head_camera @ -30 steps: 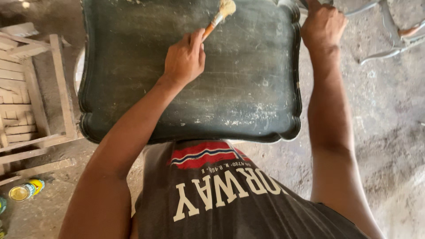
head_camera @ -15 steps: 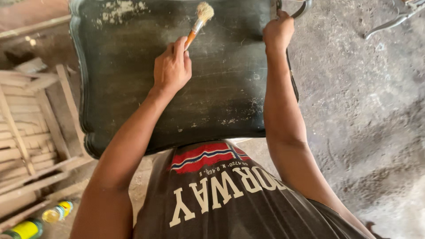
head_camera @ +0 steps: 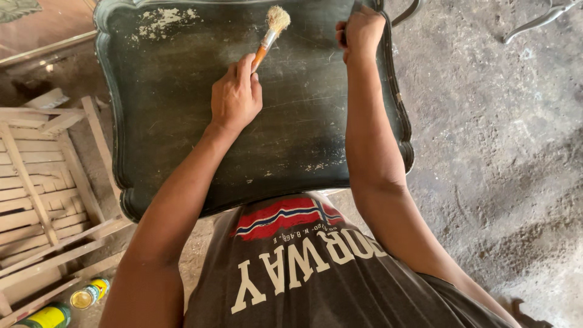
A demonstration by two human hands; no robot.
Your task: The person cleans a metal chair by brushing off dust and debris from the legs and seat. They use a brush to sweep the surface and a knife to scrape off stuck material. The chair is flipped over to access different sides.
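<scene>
Hands at work on a dark tabletop: left hand (head_camera: 237,94) brushing, right hand (head_camera: 362,31) holding the far edge.

Left hand is closed around the orange handle of a brush (head_camera: 271,31), its pale, dusty bristles touching the tabletop (head_camera: 303,140) near the far edge; right hand is curled tight over that edge, just beside the brush. The tabletop, dark green-black with a scalloped rim, lies tilted against the person's lap above a dirt floor (head_camera: 498,152). Judging by the surface, the middle and near parts look mostly brushed, with only faint dust and scratches, while white flaky patches (head_camera: 161,21) at the far left corner and small specks by the near rim seem left to do. Wooden slats (head_camera: 42,182) lie to the left, and two cans (head_camera: 88,296) stand near them.
</scene>
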